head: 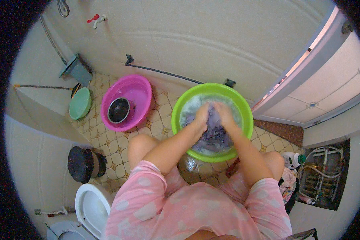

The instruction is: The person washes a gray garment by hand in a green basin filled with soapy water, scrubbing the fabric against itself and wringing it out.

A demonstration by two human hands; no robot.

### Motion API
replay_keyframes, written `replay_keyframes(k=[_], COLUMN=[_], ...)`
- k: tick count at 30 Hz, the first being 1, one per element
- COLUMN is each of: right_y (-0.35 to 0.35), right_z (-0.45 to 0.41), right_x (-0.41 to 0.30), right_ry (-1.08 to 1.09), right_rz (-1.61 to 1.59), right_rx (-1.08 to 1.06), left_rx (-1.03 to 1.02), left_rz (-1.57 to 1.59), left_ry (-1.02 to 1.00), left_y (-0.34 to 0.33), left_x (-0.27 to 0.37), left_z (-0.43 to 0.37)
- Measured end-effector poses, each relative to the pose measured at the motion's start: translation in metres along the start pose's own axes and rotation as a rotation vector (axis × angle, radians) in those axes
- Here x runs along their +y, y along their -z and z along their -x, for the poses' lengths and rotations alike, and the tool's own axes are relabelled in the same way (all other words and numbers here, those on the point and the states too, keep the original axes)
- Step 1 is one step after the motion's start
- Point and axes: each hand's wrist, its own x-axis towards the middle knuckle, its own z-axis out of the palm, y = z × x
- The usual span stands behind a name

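A green plastic basin [249,120] stands on the tiled floor in front of me, holding sudsy water and a dark purple-grey wet cloth [217,132]. Both hands are inside the basin, close together over the cloth. My left hand [202,115] is on the left side, its fingertips blurred at the suds. Opposite it, my right hand [223,112] touches the cloth from the right, also blurred. Bunched fabric shows between the two palms and seems gripped by them, though the fingers are partly hidden by foam and blur.
Left of the green basin is a pink basin [142,105] with a dark round bowl [118,110] in it. A small green basin [80,103], a black bin [81,164] and a toilet [93,207] stand further left. A white bottle [291,160] is at right.
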Motion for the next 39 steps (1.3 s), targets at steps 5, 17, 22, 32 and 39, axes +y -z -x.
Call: replay_keyframes(k=[5, 17, 22, 32, 39], right_y=[0.038, 0.003, -0.017, -0.019, -0.012], right_z=[-0.014, 0.004, 0.002, 0.022, 0.031], right_x=[0.03, 0.002, 0.041, -0.048, -0.062], right_ry=[-0.458, -0.477, -0.655, -0.146, 0.06], right_rz=[-0.317, 0.537, 0.369, 0.017, 0.089], right_rx=[-0.087, -0.361, -0.401, 0.158, 0.097], left_rx=[0.084, 0.335, 0.261, -0.107, 0.021], left_rz=[-0.239, -1.497, -1.446, 0.132, -0.055], left_ry=[-0.129, -0.467, -0.47, -0.017, 0.177], left_y=[-0.009, 0.061, 0.048, 0.018, 0.009], left_x=[0.03, -0.021, -0.024, 0.011, 0.02], left_z=[0.015, -0.038, -0.042, 0.001, 0.016])
